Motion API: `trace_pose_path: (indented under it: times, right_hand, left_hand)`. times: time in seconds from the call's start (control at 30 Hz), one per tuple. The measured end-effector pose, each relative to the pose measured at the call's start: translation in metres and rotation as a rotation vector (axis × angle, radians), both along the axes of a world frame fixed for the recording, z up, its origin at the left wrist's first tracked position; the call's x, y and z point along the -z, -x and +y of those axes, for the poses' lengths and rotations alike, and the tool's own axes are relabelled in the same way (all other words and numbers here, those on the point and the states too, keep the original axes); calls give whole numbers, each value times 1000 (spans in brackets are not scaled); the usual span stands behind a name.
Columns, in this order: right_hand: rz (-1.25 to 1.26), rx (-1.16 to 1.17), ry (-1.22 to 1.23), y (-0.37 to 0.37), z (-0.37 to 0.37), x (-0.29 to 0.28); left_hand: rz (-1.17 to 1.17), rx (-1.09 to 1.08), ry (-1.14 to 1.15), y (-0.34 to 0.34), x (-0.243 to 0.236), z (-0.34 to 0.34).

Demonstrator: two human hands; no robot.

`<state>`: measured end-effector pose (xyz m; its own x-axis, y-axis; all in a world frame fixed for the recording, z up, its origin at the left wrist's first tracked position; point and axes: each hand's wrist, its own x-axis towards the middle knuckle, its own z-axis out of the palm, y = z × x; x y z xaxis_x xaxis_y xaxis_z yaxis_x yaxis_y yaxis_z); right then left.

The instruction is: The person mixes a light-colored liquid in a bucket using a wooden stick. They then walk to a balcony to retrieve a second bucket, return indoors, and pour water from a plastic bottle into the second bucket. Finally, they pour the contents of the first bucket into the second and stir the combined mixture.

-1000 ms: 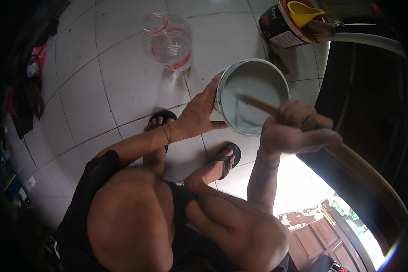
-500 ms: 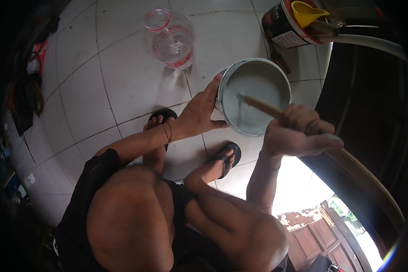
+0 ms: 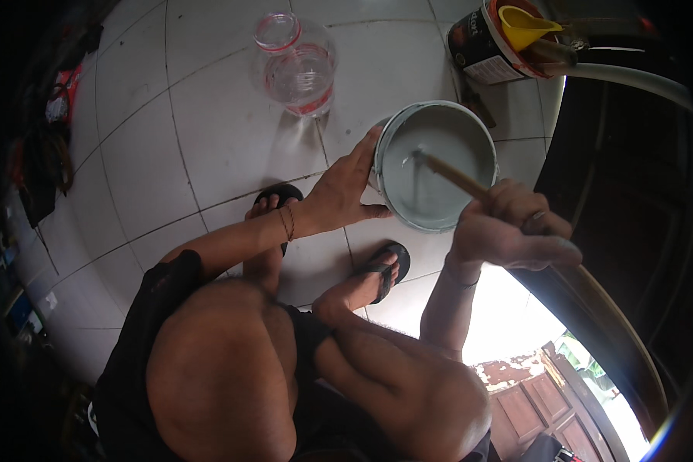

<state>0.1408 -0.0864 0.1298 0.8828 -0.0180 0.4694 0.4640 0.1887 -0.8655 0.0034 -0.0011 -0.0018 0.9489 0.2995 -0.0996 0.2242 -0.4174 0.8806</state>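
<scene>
A round bucket of smooth grey paint stands on the tiled floor in front of me. My left hand grips its left side, fingers along the outer wall and thumb near the lower rim. Wrapped around a long wooden stick is my right hand, above the bucket's right edge. The stick's tip dips into the paint left of the middle, and its other end runs off to the lower right.
A clear plastic jar with red bands stands beyond my left hand. At the far right, a black-labelled bucket holds a yellow funnel. Dark panelling borders the right side. My sandalled feet are close to the paint bucket.
The stick's tip has moved slightly right and up within the paint, and its rear end has swung a little. The left hand keeps its hold on the bucket.
</scene>
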Motion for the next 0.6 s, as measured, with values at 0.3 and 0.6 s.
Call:
trace_pose_path:
  times: [0.3, 0.6]
  right_hand:
    - [154, -196, 8, 12, -33, -11]
    - [63, 71, 118, -34, -30, -10]
  left_hand:
    - [-2, 14, -16, 2, 2, 1]
    - [43, 19, -3, 2, -3, 4]
